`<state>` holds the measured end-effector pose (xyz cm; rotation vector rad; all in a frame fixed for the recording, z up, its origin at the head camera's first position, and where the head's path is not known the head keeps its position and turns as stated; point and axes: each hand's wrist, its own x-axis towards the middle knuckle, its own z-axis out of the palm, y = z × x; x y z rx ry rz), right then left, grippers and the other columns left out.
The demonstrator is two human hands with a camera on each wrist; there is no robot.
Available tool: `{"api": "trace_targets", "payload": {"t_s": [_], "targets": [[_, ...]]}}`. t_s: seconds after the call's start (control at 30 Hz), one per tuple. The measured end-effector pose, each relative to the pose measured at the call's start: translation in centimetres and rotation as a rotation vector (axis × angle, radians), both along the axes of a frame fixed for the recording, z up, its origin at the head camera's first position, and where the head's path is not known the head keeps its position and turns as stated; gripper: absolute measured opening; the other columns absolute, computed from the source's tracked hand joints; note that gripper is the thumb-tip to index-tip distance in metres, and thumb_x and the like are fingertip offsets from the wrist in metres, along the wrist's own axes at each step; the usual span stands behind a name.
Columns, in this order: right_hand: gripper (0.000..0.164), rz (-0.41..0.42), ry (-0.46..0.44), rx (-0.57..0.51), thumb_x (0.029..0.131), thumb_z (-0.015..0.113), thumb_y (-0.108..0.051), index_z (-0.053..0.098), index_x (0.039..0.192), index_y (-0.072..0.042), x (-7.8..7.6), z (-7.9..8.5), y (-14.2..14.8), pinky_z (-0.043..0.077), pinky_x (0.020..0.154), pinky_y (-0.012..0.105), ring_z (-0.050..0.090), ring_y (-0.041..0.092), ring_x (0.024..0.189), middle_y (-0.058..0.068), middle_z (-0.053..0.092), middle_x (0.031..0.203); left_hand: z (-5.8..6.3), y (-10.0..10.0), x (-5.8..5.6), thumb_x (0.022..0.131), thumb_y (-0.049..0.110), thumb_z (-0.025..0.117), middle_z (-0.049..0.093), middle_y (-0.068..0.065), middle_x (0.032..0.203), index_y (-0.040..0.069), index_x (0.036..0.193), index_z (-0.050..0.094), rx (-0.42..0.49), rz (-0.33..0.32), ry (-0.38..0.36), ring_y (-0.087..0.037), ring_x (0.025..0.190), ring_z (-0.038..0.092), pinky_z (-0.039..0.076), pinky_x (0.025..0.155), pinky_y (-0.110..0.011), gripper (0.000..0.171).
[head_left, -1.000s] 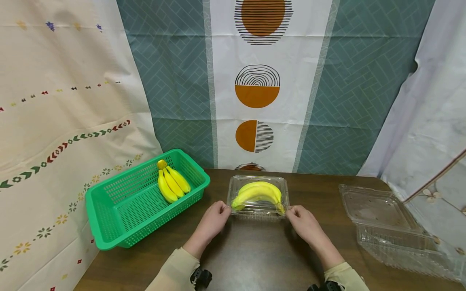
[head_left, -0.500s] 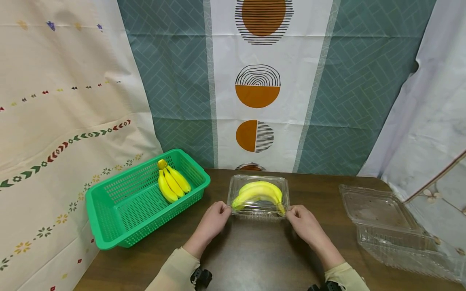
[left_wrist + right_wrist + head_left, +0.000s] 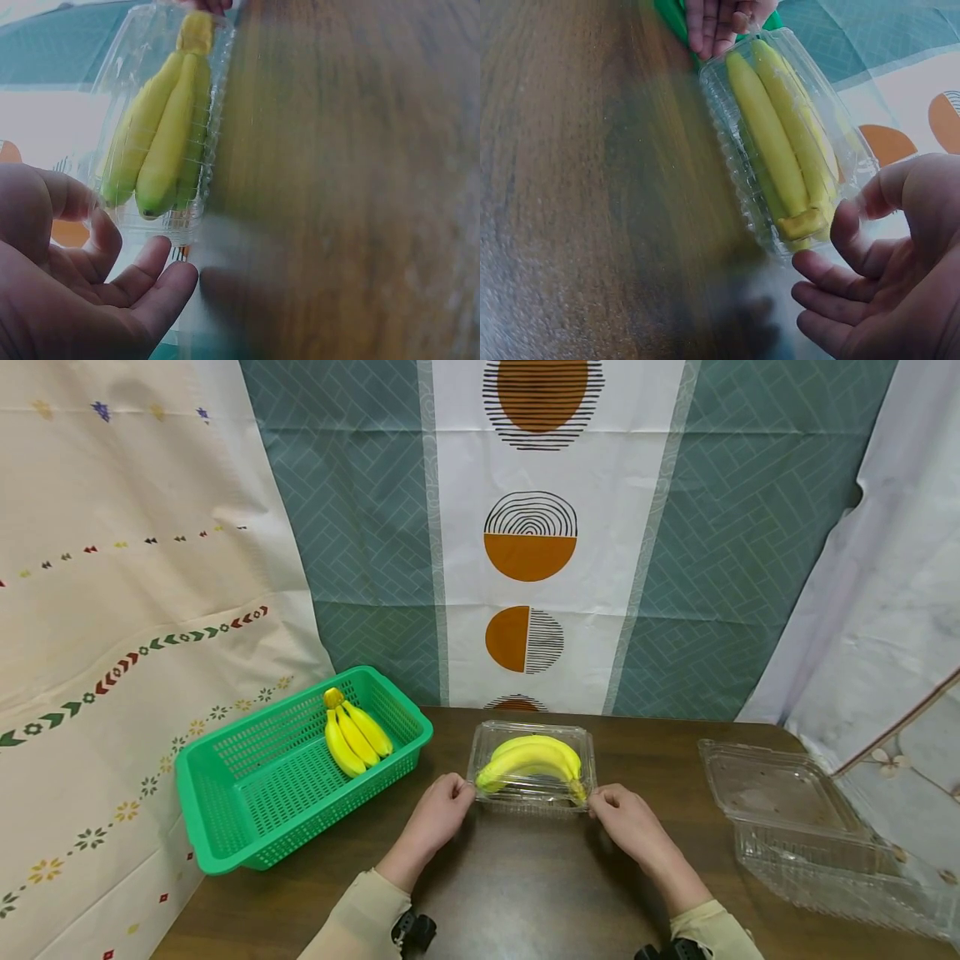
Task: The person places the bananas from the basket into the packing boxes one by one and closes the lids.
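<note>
A clear plastic clamshell box (image 3: 587, 748) sits closed on the table, its long side facing me. Inside it lies a bunch of yellow bananas (image 3: 532, 758), greenish at the tips, its stem end to the right. My left hand (image 3: 441, 808) pinches the box's near left corner at the rim between thumb and index finger. At the near right corner, my right hand (image 3: 624, 818) does likewise. In the right wrist view, the other fingers (image 3: 832, 304) of the right hand spread loosely below the pinch.
A green plastic basket (image 3: 315, 822) stands at the left, with another bunch of bananas (image 3: 354, 737) at its far end. On the right edge of the brown table (image 3: 525, 877), more clear clamshell boxes (image 3: 795, 789) stand with a lid raised. Patterned cloths hang behind and at both sides.
</note>
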<state>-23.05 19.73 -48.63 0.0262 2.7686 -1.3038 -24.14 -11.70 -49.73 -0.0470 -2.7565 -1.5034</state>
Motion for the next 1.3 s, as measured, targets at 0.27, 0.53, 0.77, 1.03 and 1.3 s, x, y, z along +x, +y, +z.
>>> {"api": "trace_targets", "payload": {"t_s": [0.27, 0.53, 0.77, 1.03, 1.3], "targets": [[0.027, 0.009, 0.033, -0.007, 0.105, 0.059, -0.019, 0.070, 0.083, -0.008, 0.1, 0.1, -0.1, 0.047, 0.092, 0.041, 0.061, 0.026, 0.114, 0.007, 0.069, 0.125, 0.0, 0.0, 0.0, 0.106, 0.018, 0.062, 0.051, -0.005, 0.087, 0.010, 0.083, 0.058, -0.008, -0.006, 0.007, -0.022, 0.079, 0.051, 0.043, 0.068, -0.036, 0.025], [0.027, 0.015, 0.030, -0.022, 0.104, 0.058, -0.016, 0.068, 0.081, -0.006, 0.3, 0.3, -0.2, 0.046, 0.090, 0.040, 0.060, 0.027, 0.114, 0.009, 0.067, 0.126, 0.0, -0.1, 0.0, 0.105, 0.016, 0.062, 0.051, -0.004, 0.086, 0.010, 0.082, 0.057, -0.037, -0.014, 0.033, -0.020, 0.079, 0.051, 0.043, 0.070, -0.035, 0.024], [0.027, 0.010, 0.037, -0.006, 0.104, 0.057, -0.017, 0.069, 0.082, -0.007, 0.3, 0.1, -0.2, 0.046, 0.087, 0.039, 0.059, 0.026, 0.110, 0.008, 0.066, 0.122, 0.1, -0.1, 0.1, 0.106, 0.016, 0.062, 0.052, -0.004, 0.087, 0.011, 0.082, 0.057, -0.085, -0.021, 0.050, -0.019, 0.079, 0.051, 0.044, 0.071, -0.035, 0.025], [0.027, 0.004, 0.047, 0.087, 0.106, 0.058, -0.023, 0.078, 0.093, -0.011, 0.2, 0.1, -0.1, 0.047, 0.078, 0.040, 0.057, 0.023, 0.090, 0.004, 0.065, 0.099, -0.1, -0.3, -0.1, 0.107, 0.018, 0.062, 0.053, -0.004, 0.088, 0.011, 0.087, 0.059, -0.126, -0.030, 0.067, -0.020, 0.082, 0.051, 0.045, 0.073, -0.037, 0.021], [0.037, -0.016, 0.145, 0.269, 0.109, 0.059, -0.032, 0.081, 0.124, -0.005, 1.1, 0.7, -0.2, 0.056, 0.095, 0.063, 0.070, 0.037, 0.117, 0.016, 0.071, 0.135, 0.4, -0.3, 0.2, 0.108, 0.021, 0.068, 0.065, -0.012, 0.114, 0.005, 0.119, 0.061, -0.155, 0.003, 0.089, -0.028, 0.099, 0.062, 0.057, 0.091, -0.049, 0.020]]}}
